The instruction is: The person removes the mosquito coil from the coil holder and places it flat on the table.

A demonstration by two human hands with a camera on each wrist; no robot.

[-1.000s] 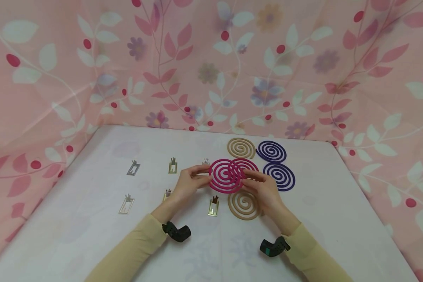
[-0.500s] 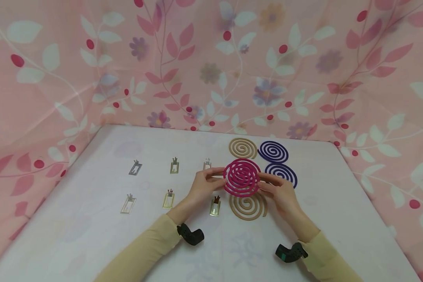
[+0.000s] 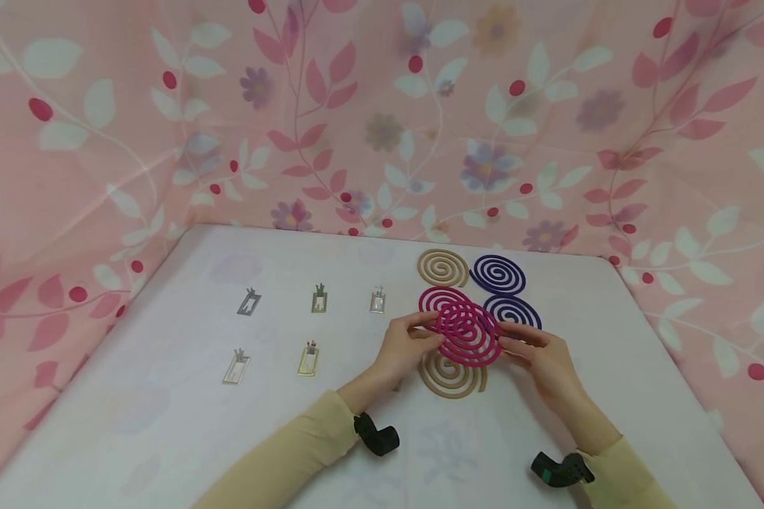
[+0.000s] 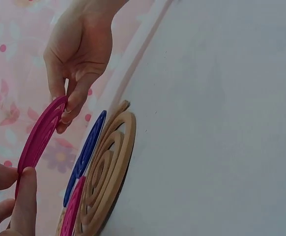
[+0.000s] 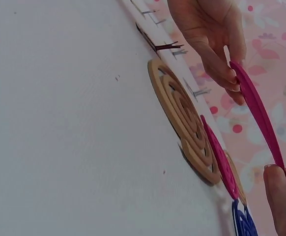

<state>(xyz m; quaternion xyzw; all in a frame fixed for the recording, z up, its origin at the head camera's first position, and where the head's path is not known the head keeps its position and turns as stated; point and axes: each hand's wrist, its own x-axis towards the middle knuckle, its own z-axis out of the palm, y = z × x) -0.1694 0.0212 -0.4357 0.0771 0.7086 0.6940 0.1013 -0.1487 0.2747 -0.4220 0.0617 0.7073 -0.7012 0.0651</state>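
Observation:
Above the table, a pink mosquito coil (image 3: 477, 346) is held up by its two opposite edges. My left hand (image 3: 402, 351) pinches its left edge, and my right hand (image 3: 546, 359) pinches the right edge. Both wrist views show this coil (image 4: 41, 135) nearly edge-on between the fingertips, apart from the table. A second pink coil (image 3: 434, 293) lies behind and below it, partly covered. In front lies a tan coil (image 3: 452, 392), its far part hidden by the held one.
Another tan coil (image 3: 443, 254) and two dark blue coils, one far (image 3: 498, 274) and one nearer (image 3: 528, 304), lie flat at the back right. Several small metal coil stands (image 3: 308, 362) are spread over the left half. A floral curtain (image 3: 382, 134) borders the table (image 3: 134, 452).
Both hands have carried the held pink coil rightward and slightly toward me, past the pink coil on the table. The left forearm now hides most of the dark-pronged stand.

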